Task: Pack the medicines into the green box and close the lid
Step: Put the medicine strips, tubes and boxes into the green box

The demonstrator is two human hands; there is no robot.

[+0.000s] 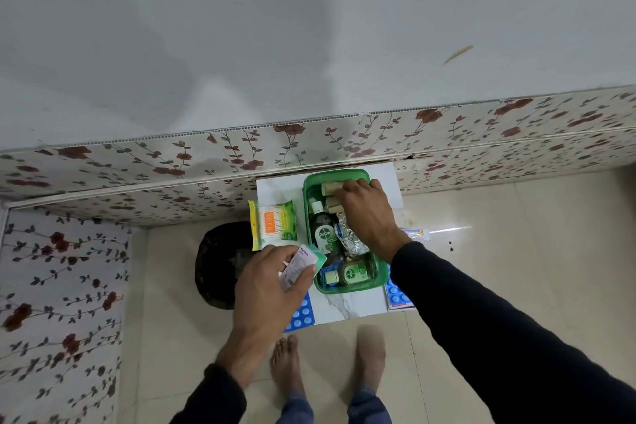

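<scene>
The green box [378, 277] stands open on a small white marble-topped table [354, 306]. Inside lie two Dettol bottles [323, 234], a foil strip [351, 237] and tan bandage rolls [330, 188] at the far end. My right hand [364, 213] reaches into the box with its fingers on the bandage rolls. My left hand [272, 282] hovers at the box's near left corner, holding a small white and pink medicine carton [297, 267] with a green piece behind it. A blue blister strip [303, 315] lies under my left hand; another blister strip [395, 294] sits right of the box.
A green and yellow pack of cotton buds [273, 225] lies on the table left of the box. A white tube [414, 232] lies to the right behind my right wrist. A dark round bin [220, 268] stands on the floor at the left. My bare feet [285, 365] are below the table.
</scene>
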